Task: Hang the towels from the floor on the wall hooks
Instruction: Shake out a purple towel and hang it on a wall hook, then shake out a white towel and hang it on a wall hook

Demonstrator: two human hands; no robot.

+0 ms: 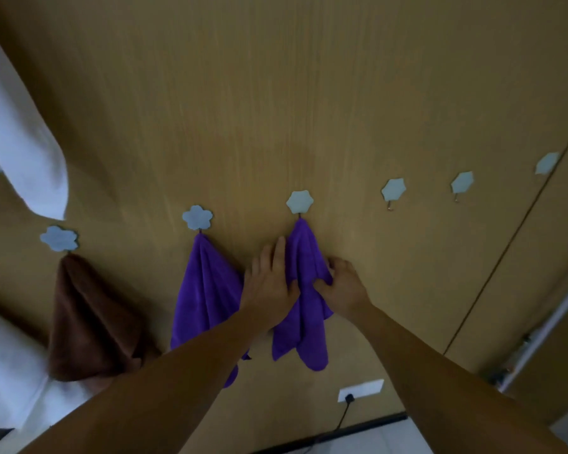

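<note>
Head view, the only one. The person faces the wood-panel wall [309,93] with both arms up at a row of six flower-shaped hooks. From the left: first hook [59,238] carries a brown towel [92,322]. Second hook [197,217] carries the left purple towel [204,290]. Third hook [299,202] carries the right purple towel [304,250], caught at its top and draping free below. Both hands are on that right one. Left hand [271,283]: fingers straight and together, laid flat along the towel's left edge against the wall, gripping nothing. Right hand [343,285]: fingers and thumb curled into the fabric at the right edge, pinching a fold. My read: the hang is made and this is straightening or a seat check. Fourth hook [393,189] and fifth hook [462,182] are bare. Sixth hook [547,163] shows only its plate, with nothing on it. So three up, three slots free. What's left to pick up I can't tell: only a thin strip of floor [391,437] is in frame, and no towel shows on it. White fabric [23,142] at far left is blurred, so towel or curtain, can't say. Wall socket [360,389] with a cable plugged in sits below the towels, apart from them.
</note>
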